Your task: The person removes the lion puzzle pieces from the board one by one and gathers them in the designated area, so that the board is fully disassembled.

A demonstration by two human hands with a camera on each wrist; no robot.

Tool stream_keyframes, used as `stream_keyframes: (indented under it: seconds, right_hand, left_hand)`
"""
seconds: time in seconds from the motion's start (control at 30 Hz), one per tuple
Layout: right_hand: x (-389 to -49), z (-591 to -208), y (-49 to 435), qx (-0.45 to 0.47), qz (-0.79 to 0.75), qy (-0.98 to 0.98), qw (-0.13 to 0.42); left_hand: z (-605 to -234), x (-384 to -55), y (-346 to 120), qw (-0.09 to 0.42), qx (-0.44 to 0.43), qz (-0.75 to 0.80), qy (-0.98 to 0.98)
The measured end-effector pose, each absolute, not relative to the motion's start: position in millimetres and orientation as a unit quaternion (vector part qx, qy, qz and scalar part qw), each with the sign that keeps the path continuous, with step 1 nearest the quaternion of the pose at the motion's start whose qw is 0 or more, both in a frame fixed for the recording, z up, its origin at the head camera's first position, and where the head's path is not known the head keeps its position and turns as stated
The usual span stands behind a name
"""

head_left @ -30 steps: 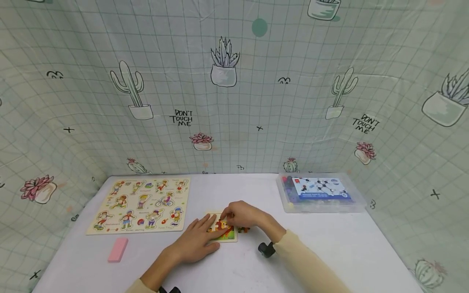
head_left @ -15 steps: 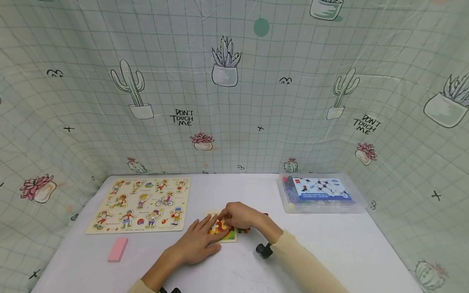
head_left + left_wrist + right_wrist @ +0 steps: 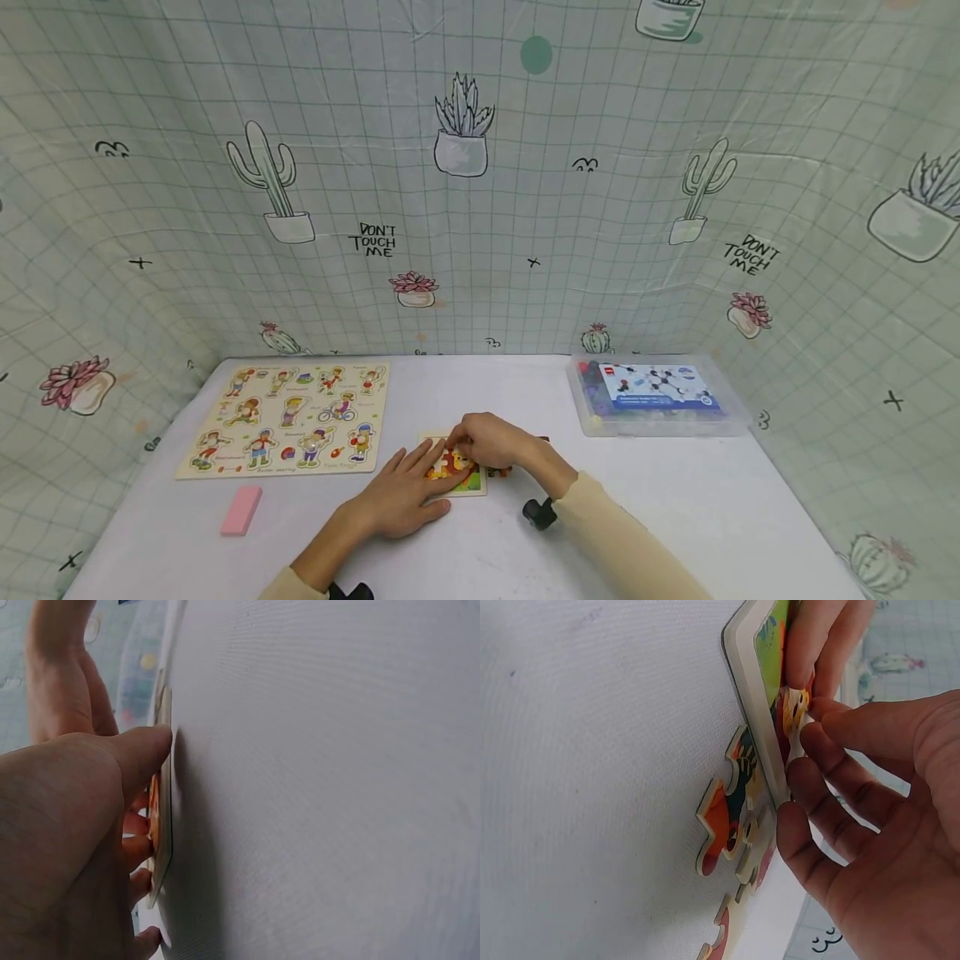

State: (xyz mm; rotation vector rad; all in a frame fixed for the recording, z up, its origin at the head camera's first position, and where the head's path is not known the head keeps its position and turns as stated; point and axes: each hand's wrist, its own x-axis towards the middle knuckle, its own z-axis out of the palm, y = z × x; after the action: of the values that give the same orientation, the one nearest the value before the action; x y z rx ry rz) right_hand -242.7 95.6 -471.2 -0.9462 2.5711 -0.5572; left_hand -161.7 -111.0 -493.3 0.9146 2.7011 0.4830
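A small wooden jigsaw board [image 3: 477, 490] with a bright animal picture lies mid-table. My left hand [image 3: 401, 498] lies across its left side, fingers stretched out over the picture. Over the upper part, my right hand [image 3: 491, 440] bends its thumb and fingers together. In the right wrist view they pinch at a yellow-and-red puzzle piece [image 3: 798, 709] within the board's pale frame [image 3: 744, 667]. The fingers partly cover that piece. Several loose puzzle pieces [image 3: 718, 825] lie on the table beside the frame, partly hidden under my right hand in the head view.
At the left lies a larger wooden puzzle board [image 3: 288, 421] with sports figures. A pink block [image 3: 241, 511] sits in front of it. Toward the back right stands a clear plastic case [image 3: 660, 396] with a blue-and-white label. A patterned curtain [image 3: 525, 208] surrounds the table.
My right hand has shifted slightly left over the small board, uncovering a dark loose piece behind its wrist. My left hand has stayed nearly still.
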Motion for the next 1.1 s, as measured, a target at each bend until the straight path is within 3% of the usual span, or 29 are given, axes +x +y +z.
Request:
stream_keyframes:
  seconds: [1.1]
  right_hand:
    - [-244.6, -472.5, 95.5, -0.326, -0.224, 0.904, 0.164]
  left_hand:
    - [-487.6, -160.8, -112.3, 0.143, 0.325, 0.173, 0.919]
